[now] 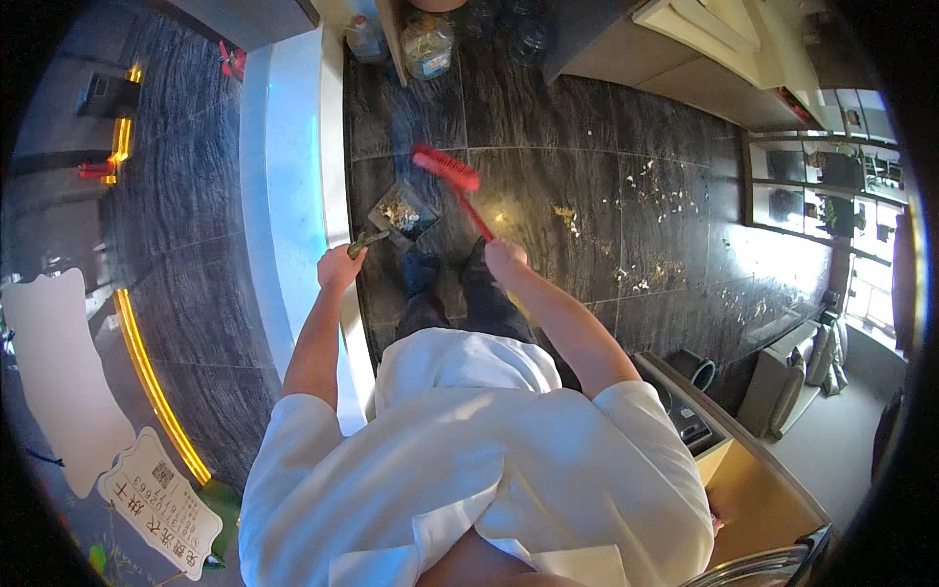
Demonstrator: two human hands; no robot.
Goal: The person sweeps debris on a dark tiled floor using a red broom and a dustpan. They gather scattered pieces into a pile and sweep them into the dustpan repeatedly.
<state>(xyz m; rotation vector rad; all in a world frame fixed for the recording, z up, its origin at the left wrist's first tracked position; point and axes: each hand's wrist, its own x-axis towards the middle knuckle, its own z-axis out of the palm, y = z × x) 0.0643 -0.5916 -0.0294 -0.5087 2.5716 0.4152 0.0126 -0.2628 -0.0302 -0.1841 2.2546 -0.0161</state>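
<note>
My left hand (pixel 340 265) is closed round the handle of a dustpan (pixel 425 229), which lies near the foot of the white ledge and holds a heap of pale and brown debris. My right hand (pixel 506 261) grips the red handle of a brush (pixel 446 167). The red brush head is just beyond the dustpan, a little to its right, and does not touch it. Small piles of yellowish and white scraps (pixel 568 219) lie on the dark tiled floor to the right of the brush. More scraps (pixel 649 277) are scattered further right.
A pale ledge (pixel 293 147) runs along my left. Large plastic bottles (pixel 428 48) stand at the top, beside a cabinet (pixel 645 51). An open wooden cabinet (pixel 763 484) is at lower right, near a grey seat (pixel 781 374). A sign with writing (pixel 158 499) shows at lower left.
</note>
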